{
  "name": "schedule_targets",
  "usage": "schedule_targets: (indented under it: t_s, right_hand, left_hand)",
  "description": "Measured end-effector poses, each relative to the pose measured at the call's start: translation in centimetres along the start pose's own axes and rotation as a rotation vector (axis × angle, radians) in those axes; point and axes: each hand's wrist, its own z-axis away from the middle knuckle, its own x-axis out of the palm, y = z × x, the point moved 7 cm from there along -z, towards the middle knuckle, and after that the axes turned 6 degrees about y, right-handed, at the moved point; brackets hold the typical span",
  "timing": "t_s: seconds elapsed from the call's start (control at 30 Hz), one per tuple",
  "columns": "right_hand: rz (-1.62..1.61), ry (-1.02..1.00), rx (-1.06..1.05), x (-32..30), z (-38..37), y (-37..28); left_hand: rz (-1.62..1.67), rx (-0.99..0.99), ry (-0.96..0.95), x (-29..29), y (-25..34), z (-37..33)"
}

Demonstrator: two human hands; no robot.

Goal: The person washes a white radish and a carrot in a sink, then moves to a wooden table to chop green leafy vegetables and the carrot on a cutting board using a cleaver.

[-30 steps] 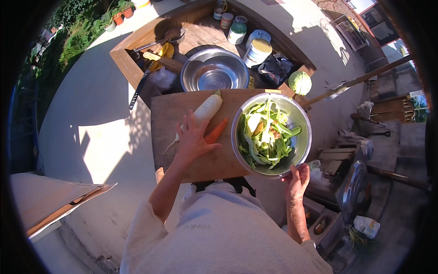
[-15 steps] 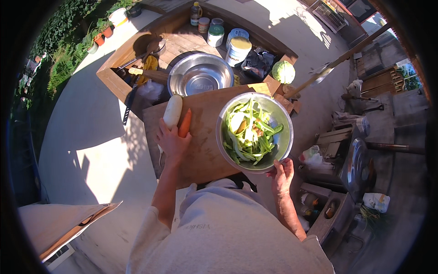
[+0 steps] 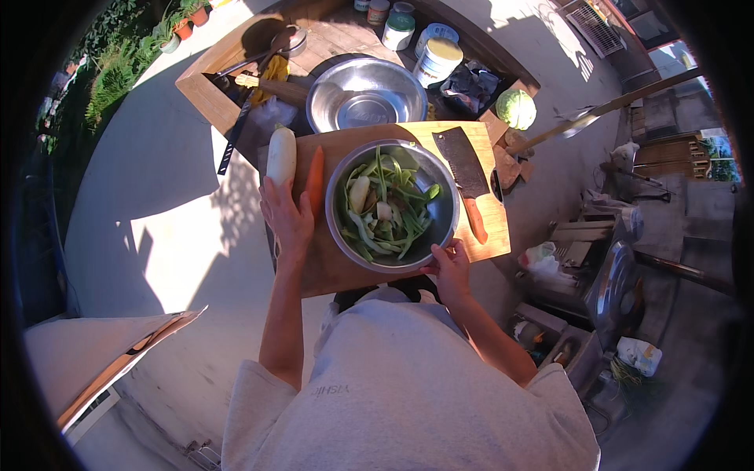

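Note:
My right hand (image 3: 449, 271) pinches the near right rim of a steel bowl (image 3: 335, 235) filled with green vegetable peelings and trimmings (image 3: 389, 208). The bowl is over the middle of a wooden cutting board (image 3: 357, 282). To its left, my left hand (image 3: 287, 220) lies with fingers stretched out against the near end of a white radish (image 3: 281, 155). An orange carrot (image 3: 315, 180) is between the radish and the bowl, close to my left fingers. A cleaver (image 3: 463, 169) with a wooden handle lies on the board's right side.
Beyond the board, a larger steel basin (image 3: 367, 98) stands on a wooden-framed table (image 3: 334, 35), beside jars and white tubs (image 3: 437, 59). A green cabbage (image 3: 515, 109) sits at the far right corner. A round metal lid (image 3: 613, 282) and a crate of bottles (image 3: 542, 330) are at the right.
The bowl has moved left and inward over the board with my right hand, uncovering the cleaver. My left hand's fingers have straightened beside the radish.

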Motion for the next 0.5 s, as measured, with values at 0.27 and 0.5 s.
schedule_targets:
  t_s: [0.27,0.5]
  right_hand:
    - [0.440,0.029,-0.140,-3.4,-2.5,-2.6]
    - [0.771,-0.004,-0.739,-2.1,-2.9,-9.6]
  left_hand:
    - [-0.042,0.038,0.045,-0.7,1.0,0.4]
    - [0.455,-0.154,-0.176,-3.9,7.3,1.3]
